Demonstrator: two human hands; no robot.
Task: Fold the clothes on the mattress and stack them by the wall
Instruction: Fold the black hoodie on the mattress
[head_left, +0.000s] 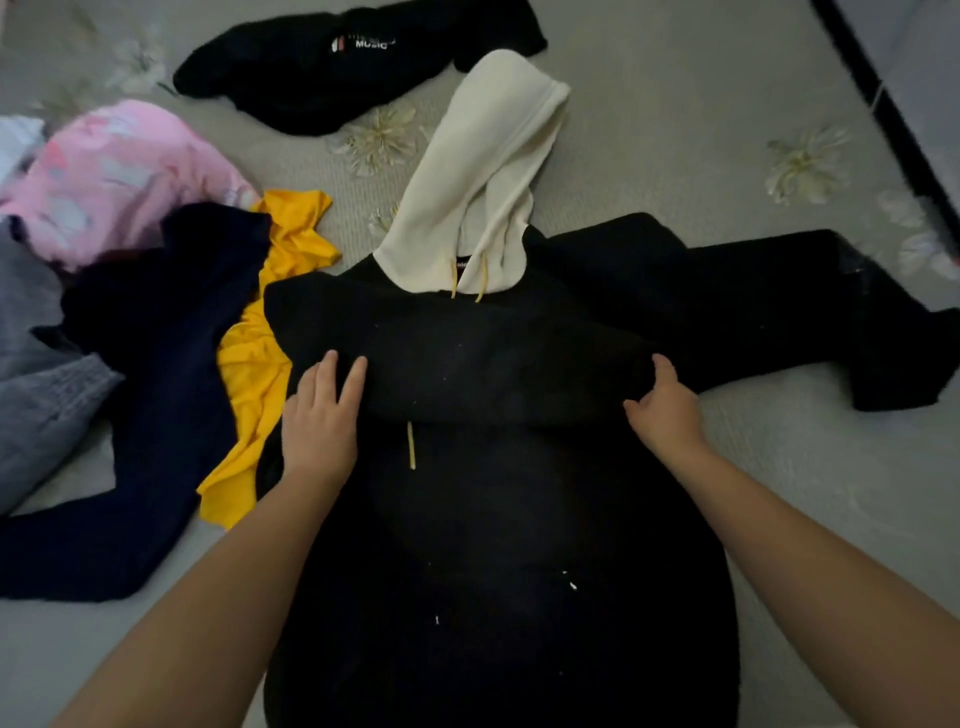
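Observation:
A black hoodie (493, 545) with a cream hood (483, 171) lies spread on the grey flowered mattress (675, 130). Its left sleeve is folded across the chest; the right sleeve stretches out to the right. My left hand (319, 415) rests flat on the folded sleeve with straight fingers. My right hand (662, 400) grips the end of that folded sleeve, fingers curled over its edge.
To the left lie a navy garment (156, 389), a yellow one (270, 338), a pink printed one (104, 176) and grey cloth (31, 364). A black shirt with white lettering (337, 67) lies at the far side. A dark frame (893, 114) runs along the right.

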